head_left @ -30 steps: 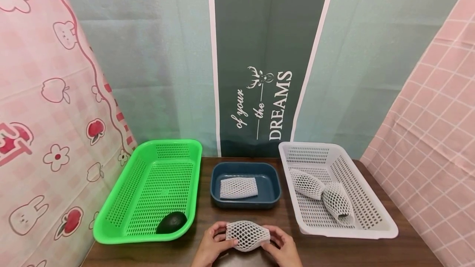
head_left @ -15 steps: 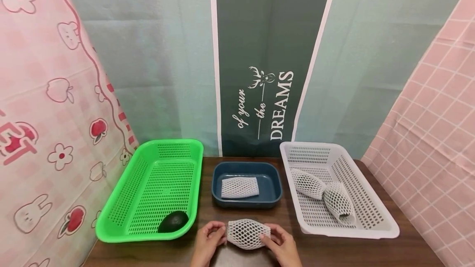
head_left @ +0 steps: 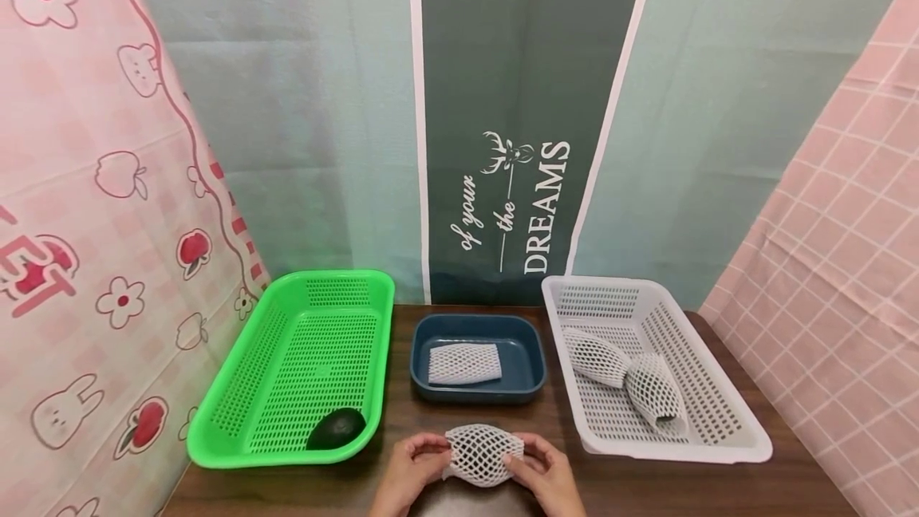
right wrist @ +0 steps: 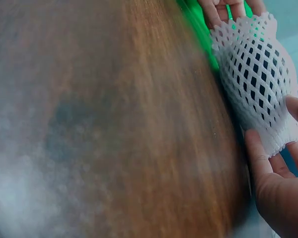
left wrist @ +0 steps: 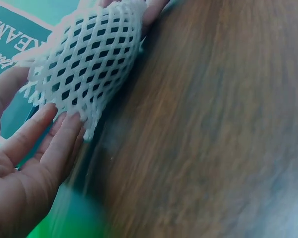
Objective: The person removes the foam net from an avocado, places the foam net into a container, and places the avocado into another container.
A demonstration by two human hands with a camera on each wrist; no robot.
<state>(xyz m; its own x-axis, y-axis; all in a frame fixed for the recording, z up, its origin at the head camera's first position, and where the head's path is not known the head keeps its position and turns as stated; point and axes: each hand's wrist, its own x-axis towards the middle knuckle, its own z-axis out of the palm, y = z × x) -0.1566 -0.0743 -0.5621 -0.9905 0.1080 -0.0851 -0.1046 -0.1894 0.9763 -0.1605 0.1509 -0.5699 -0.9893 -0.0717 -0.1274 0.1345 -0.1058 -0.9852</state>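
Observation:
A white foam net sleeve (head_left: 483, 455) bulges around a dark object, seen only through its mesh, low over the front of the table. My right hand (head_left: 543, 471) holds its right end, thumb on the near side. At the sleeve's left end, my left hand (head_left: 412, 467) has its thumb and fingers at the net's edge. The left wrist view shows those fingertips touching the frayed rim of the net (left wrist: 87, 59). From the right wrist view, the right thumb and fingers grip the gathered end of the sleeve (right wrist: 258, 79).
To the left stands a green basket (head_left: 203, 421) with a dark, avocado-like fruit (head_left: 336, 429) in its near corner. A blue tray (head_left: 522, 365) behind my hands holds a flat foam net (head_left: 465, 364). The white basket (head_left: 747, 443) at right holds two net-wrapped items (head_left: 655, 391).
My left hand came off the sleeve's left end, moved slightly left, then returned to its edge. The right thumb shifted further onto the net. The baskets stay put.

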